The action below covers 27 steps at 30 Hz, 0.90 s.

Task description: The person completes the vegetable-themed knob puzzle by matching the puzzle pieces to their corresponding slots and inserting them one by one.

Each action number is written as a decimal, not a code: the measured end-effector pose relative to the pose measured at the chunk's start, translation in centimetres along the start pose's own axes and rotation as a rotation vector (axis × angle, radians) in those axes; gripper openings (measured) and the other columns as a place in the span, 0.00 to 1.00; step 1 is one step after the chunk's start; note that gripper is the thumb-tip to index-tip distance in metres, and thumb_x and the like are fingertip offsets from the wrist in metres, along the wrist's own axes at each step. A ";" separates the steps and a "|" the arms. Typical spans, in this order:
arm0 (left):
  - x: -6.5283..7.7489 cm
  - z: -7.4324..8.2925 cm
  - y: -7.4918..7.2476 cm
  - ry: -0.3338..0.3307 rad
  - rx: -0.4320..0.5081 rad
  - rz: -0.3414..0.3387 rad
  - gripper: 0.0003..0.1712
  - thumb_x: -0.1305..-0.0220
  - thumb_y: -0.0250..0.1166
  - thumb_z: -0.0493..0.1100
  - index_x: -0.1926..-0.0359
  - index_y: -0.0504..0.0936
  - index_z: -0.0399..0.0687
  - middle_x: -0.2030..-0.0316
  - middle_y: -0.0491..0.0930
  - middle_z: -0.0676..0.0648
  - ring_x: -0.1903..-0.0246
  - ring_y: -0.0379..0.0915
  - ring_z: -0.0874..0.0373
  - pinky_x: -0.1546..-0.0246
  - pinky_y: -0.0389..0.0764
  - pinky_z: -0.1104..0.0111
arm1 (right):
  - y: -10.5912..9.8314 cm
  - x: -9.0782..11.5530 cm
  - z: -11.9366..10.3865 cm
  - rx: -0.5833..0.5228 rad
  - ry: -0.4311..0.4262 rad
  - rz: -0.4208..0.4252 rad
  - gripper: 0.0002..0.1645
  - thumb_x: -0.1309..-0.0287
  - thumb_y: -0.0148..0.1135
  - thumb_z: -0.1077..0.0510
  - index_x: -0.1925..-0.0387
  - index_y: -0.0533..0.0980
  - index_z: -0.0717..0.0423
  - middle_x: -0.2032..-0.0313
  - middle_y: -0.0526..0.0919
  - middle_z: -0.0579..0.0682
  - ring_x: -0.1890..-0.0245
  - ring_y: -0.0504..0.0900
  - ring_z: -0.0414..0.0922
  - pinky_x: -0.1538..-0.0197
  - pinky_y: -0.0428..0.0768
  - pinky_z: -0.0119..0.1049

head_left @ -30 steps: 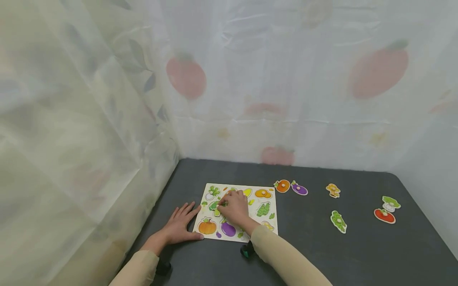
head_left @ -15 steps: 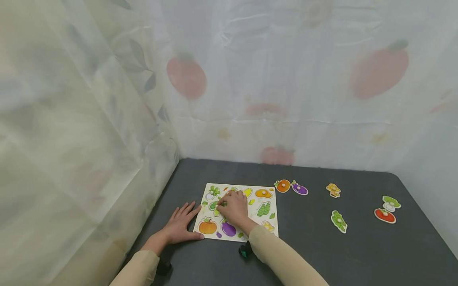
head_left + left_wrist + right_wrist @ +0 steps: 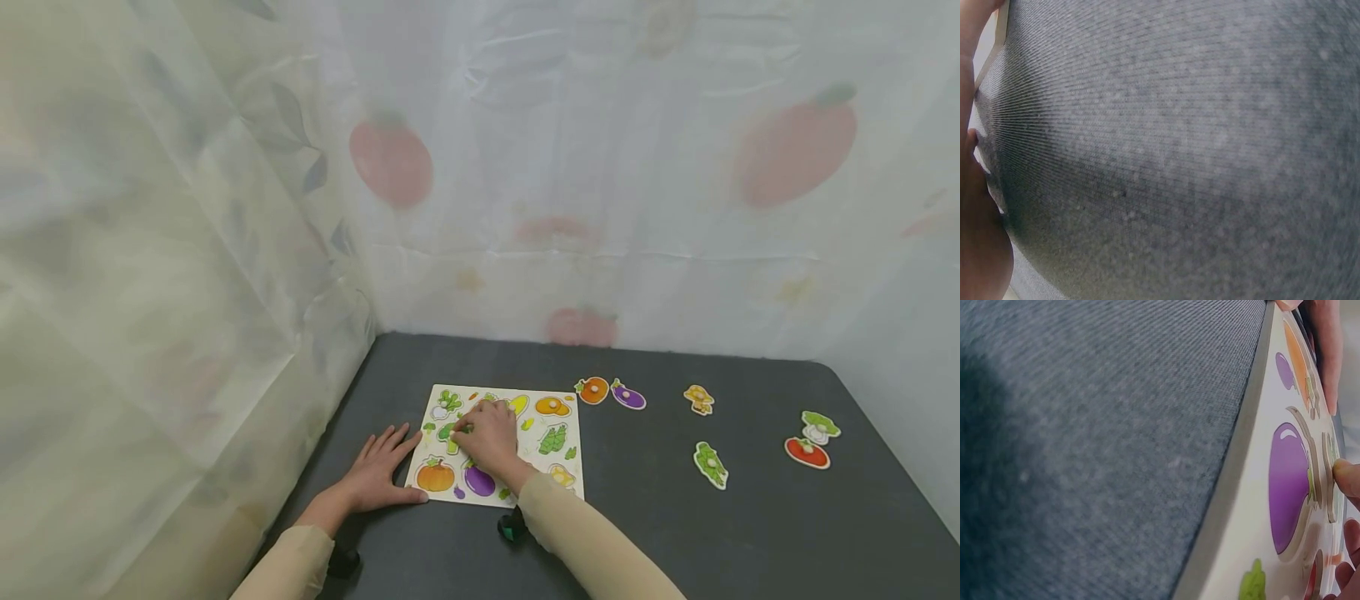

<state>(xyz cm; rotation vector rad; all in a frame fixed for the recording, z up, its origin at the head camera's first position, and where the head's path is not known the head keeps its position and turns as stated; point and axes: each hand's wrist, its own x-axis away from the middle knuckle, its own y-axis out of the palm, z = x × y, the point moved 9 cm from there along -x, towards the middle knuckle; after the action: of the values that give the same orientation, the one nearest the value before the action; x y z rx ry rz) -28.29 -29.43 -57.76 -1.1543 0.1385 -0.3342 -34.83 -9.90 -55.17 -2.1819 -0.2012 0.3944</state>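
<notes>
A white vegetable puzzle board [image 3: 536, 477] lies on the dark table. My left hand [image 3: 382, 473] spreads its fingers flat along the board's left edge, with the thumb at the near left corner. Over the middle of the board, my right hand [image 3: 491, 435] pinches a broccoli puzzle piece [image 3: 447, 435] at its broccoli picture. The right hand's fingers hide part of that piece and the pictures beneath. Below it, the board shows a pumpkin picture [image 3: 435, 477] and an eggplant picture [image 3: 478, 481]. In the right wrist view, the thumb [image 3: 1346, 477] touches the piece's raised edge.
Loose knobbed pieces lie right of the board: a pumpkin [image 3: 592, 390], an eggplant [image 3: 627, 395], a mushroom [image 3: 699, 399], a long green vegetable [image 3: 710, 465], a white-and-green vegetable [image 3: 819, 427] and a tomato [image 3: 807, 452]. Printed curtains [image 3: 570, 208] stand behind and left of the table.
My right hand and forearm have shifted slightly left, with the fingers still on the broccoli piece. The left hand and the loose pieces have stayed put.
</notes>
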 end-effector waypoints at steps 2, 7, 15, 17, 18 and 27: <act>-0.1 -0.1 0.1 -0.007 -0.006 -0.007 0.66 0.53 0.69 0.81 0.19 0.59 0.55 0.21 0.52 0.39 0.22 0.41 0.37 0.27 0.37 0.37 | 0.0 0.0 0.0 0.001 0.000 0.003 0.07 0.43 0.73 0.41 0.68 0.90 0.35 0.61 0.77 0.40 0.56 0.68 0.46 0.50 0.67 0.47; -0.2 -0.2 0.2 -0.017 -0.020 -0.024 0.67 0.53 0.68 0.81 0.19 0.58 0.56 0.21 0.51 0.41 0.22 0.40 0.38 0.26 0.37 0.37 | -0.1 0.0 -0.2 -0.002 -0.001 0.002 0.07 0.43 0.73 0.41 0.68 0.90 0.35 0.61 0.77 0.41 0.55 0.68 0.47 0.49 0.67 0.48; 0.0 0.3 -0.1 -0.007 -0.023 -0.025 0.65 0.51 0.70 0.78 0.19 0.59 0.54 0.21 0.53 0.39 0.22 0.41 0.36 0.27 0.39 0.36 | -0.1 0.1 -0.2 0.017 0.004 0.001 0.06 0.43 0.73 0.41 0.69 0.90 0.35 0.60 0.78 0.42 0.54 0.69 0.47 0.49 0.67 0.49; 0.0 0.2 -0.1 -0.006 -0.021 -0.026 0.65 0.51 0.70 0.78 0.19 0.59 0.54 0.21 0.53 0.39 0.23 0.41 0.36 0.27 0.39 0.35 | -0.1 0.1 -0.2 0.020 0.007 -0.002 0.06 0.43 0.73 0.42 0.69 0.90 0.35 0.60 0.78 0.42 0.54 0.69 0.47 0.49 0.67 0.49; 0.0 0.2 -0.1 -0.005 -0.021 -0.024 0.65 0.51 0.70 0.78 0.19 0.59 0.54 0.22 0.53 0.39 0.23 0.41 0.36 0.27 0.39 0.35 | -0.1 0.1 -0.3 0.022 0.008 -0.003 0.06 0.43 0.73 0.41 0.69 0.90 0.35 0.60 0.78 0.42 0.54 0.69 0.47 0.49 0.67 0.49; 0.0 0.3 0.0 -0.015 -0.039 -0.054 0.65 0.50 0.69 0.79 0.19 0.58 0.54 0.21 0.51 0.40 0.22 0.40 0.36 0.27 0.39 0.35 | 0.1 0.0 -0.3 0.054 -0.001 0.011 0.08 0.43 0.73 0.40 0.69 0.89 0.35 0.60 0.77 0.42 0.55 0.69 0.47 0.49 0.68 0.48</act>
<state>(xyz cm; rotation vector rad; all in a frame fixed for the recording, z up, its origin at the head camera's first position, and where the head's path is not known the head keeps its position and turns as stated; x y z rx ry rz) -28.26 -29.20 -57.63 -1.2004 0.1008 -0.3723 -34.72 -10.17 -55.14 -2.1303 -0.1773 0.4023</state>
